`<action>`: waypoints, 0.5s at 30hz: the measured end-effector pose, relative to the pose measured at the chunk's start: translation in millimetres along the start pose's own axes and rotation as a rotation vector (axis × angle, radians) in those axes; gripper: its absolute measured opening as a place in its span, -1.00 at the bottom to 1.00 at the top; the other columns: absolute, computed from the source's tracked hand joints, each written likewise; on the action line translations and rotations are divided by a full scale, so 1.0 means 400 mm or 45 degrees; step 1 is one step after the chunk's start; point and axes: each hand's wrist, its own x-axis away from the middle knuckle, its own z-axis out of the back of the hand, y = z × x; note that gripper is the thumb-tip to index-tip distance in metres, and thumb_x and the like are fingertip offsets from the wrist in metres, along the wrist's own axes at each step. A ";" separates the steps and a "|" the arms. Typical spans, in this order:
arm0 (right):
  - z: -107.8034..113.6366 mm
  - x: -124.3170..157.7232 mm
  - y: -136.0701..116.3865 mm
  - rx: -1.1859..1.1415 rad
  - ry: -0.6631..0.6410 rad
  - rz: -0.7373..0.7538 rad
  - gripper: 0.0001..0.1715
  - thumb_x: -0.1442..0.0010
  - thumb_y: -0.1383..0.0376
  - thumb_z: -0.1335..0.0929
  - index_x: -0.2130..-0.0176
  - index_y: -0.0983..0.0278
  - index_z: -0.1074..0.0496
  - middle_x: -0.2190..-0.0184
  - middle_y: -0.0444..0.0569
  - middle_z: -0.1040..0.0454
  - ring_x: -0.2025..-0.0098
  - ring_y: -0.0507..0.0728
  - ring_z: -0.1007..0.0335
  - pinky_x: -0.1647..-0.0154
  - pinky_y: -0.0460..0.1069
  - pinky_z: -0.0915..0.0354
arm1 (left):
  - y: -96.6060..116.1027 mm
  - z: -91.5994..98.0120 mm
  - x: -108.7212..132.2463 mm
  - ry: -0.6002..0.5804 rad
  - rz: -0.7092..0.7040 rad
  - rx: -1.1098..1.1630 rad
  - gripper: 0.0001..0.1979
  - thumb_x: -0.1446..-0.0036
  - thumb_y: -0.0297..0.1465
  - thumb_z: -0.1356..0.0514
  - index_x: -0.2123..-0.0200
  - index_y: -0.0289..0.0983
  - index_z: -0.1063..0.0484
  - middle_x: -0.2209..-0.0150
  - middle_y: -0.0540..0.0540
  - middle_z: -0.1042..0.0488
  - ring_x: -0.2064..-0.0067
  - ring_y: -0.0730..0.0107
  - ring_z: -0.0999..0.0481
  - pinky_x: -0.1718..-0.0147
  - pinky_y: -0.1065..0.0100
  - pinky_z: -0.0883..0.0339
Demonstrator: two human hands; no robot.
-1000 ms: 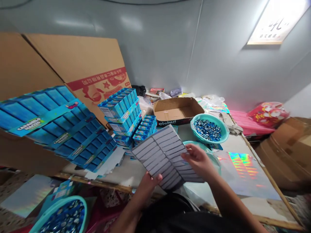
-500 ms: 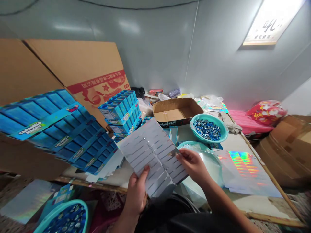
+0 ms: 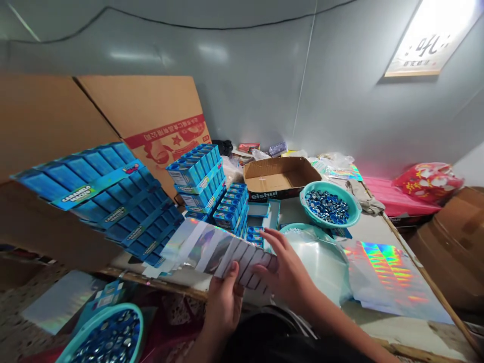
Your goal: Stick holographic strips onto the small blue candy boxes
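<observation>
My left hand [image 3: 224, 301] grips the near edge of a shiny sheet of strip stickers [image 3: 215, 252], thumb on top. The sheet lies almost flat, stretching away to the left. My right hand [image 3: 286, 269] rests on the sheet's right end with its fingers spread, touching it. Behind the sheet stand stacks of blue candy boxes [image 3: 204, 181]. A teal bowl of blue wrapped pieces [image 3: 328, 204] sits on the table beyond my right hand.
Flat blue box blanks [image 3: 109, 201] lean against big cardboard sheets [image 3: 151, 121] at left. An open brown carton [image 3: 278, 176] stands at the back. Holographic sheets [image 3: 389, 277] lie at right. A second teal bowl [image 3: 106, 335] sits low at left.
The sticker sheet has tipped from upright and facing me to nearly flat, swinging left. My right hand moved from its right edge onto its end. The view shifted slightly.
</observation>
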 end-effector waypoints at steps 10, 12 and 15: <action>0.097 -0.037 -0.018 0.093 -0.382 -0.113 -0.81 -0.23 0.30 -0.33 0.25 0.27 -0.56 0.43 -0.10 -0.53 0.43 0.02 -0.32 0.38 -0.10 -0.15 | 0.042 0.112 -0.037 0.260 -1.026 -0.600 -0.09 -0.01 -0.24 -0.40 -0.33 -0.05 0.02 -0.29 -0.23 -0.19 -0.24 0.10 -0.34 -0.17 0.05 -0.30; 0.110 -0.040 -0.021 0.131 -0.482 -0.011 -0.79 -0.25 0.32 -0.31 0.34 0.26 -0.54 0.47 -0.12 -0.50 0.45 0.01 -0.28 0.40 -0.10 -0.11 | 0.091 0.140 -0.022 0.285 -1.591 -1.120 -0.03 0.05 -0.33 -0.45 -0.34 -0.05 0.01 -0.37 -0.25 -0.03 -0.38 -0.04 -0.08 -0.31 -0.15 -0.01; 0.117 -0.037 -0.030 0.143 -0.573 0.102 -0.78 -0.26 0.34 -0.30 0.34 0.25 -0.54 0.44 -0.12 -0.52 0.43 0.01 -0.32 0.37 -0.11 -0.12 | 0.170 0.160 0.001 -0.217 -1.920 -2.030 -0.34 -0.13 -0.44 -0.32 -0.26 -0.09 -0.19 -0.25 -0.19 -0.28 -0.33 0.01 -0.17 -0.35 -0.20 0.22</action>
